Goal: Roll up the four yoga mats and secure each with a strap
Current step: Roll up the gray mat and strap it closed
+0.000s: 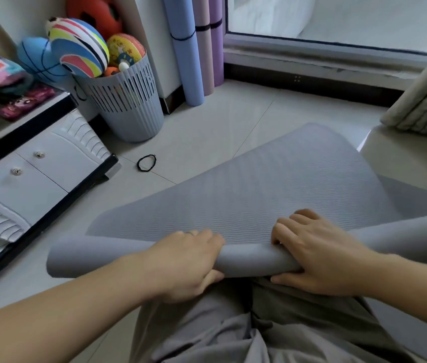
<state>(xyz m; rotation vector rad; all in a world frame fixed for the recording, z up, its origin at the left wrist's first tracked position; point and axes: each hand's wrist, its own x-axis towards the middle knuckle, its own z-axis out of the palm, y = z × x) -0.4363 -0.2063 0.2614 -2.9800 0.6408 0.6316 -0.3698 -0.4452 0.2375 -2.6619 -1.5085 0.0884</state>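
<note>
Left hand (188,263) — palm down on the rolled near end of the grey mat (272,184), fingers curled over the top, thumb tucked under the near side, gripping the roll.
Right hand (320,252) — just beside it on the same roll, fingers hooked over the far side, thumb against the near face, likewise gripping.
Grey mat partly rolled, remainder flat on the floor (207,132). Right end of the roll runs to the frame edge; underside hidden by hands and lap.
Black strap (146,163) — loose loop on the floor, left of the grey mat, apart.
Blue mat (186,48), pink mat (203,48), purple mat (216,35) — rolled, banded, upright, well beyond the grey mat; tops cut off.
</note>
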